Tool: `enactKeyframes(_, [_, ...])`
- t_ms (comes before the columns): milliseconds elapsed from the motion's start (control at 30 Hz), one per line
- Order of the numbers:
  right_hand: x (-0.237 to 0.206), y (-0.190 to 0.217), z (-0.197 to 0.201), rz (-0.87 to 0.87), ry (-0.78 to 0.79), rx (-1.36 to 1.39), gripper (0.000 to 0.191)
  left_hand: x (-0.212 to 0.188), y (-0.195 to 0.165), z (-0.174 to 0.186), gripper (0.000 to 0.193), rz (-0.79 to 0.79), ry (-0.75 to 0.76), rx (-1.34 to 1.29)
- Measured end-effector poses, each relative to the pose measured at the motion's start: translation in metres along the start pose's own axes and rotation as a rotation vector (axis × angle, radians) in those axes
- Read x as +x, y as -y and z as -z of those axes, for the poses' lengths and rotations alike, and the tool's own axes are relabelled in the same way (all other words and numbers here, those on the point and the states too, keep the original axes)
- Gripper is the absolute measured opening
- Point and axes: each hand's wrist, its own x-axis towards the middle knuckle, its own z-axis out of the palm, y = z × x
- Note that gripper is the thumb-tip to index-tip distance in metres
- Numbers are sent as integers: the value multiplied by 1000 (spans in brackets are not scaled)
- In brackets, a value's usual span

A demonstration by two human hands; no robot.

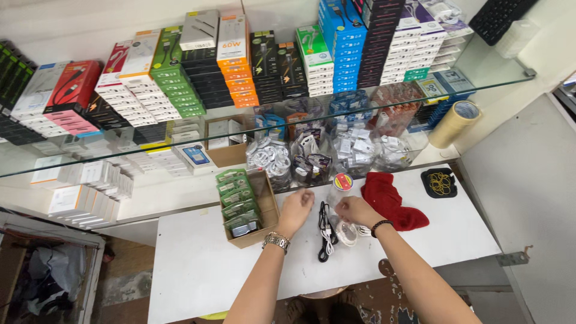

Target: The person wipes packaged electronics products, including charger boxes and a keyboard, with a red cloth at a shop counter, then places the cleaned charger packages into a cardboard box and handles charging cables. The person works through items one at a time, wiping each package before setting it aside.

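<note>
Black cable (324, 231), judged light and limp, is best gripped mid-length; left hand (294, 210) and right hand (355, 210) fingers are seen pinched narrow above it, contents indiscernible.

On the table (198, 264), the cardboard box (264, 210) stands left of the left hand (295, 210). The cables (327, 231) lie between the left hand and the right hand (357, 211). The cloth (390, 201) lies just right of the right hand, the small tray (439, 183) further right. Bagged accessories (324, 153) sit behind the hands, beneath the glass shelf (492, 66); boxes (234, 54) are stacked upon that shelf.
</note>
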Motion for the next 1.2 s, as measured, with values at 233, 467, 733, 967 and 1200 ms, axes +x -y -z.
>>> enactKeyframes(233, [-22, -55, -7, 147, -279, -284, 36, -17, 0, -76, 36, 508, 270, 135])
enactKeyframes(467, [-22, -61, -6, 183, -282, -191, 25, -25, -6, -93, 43, 598, 172, -7])
enactKeyframes(733, [-13, -64, 35, 184, -74, 106, 18, -33, -3, -93, 69, 393, 95, -80])
enactKeyframes(967, [9, -18, 53, 590, -538, -256, 60, -32, -8, -84, 41, 344, -221, -111])
enactKeyframes(1200, [40, 11, 47, 560, -283, -294, 69, -31, -10, -10, 32, 140, -530, 135])
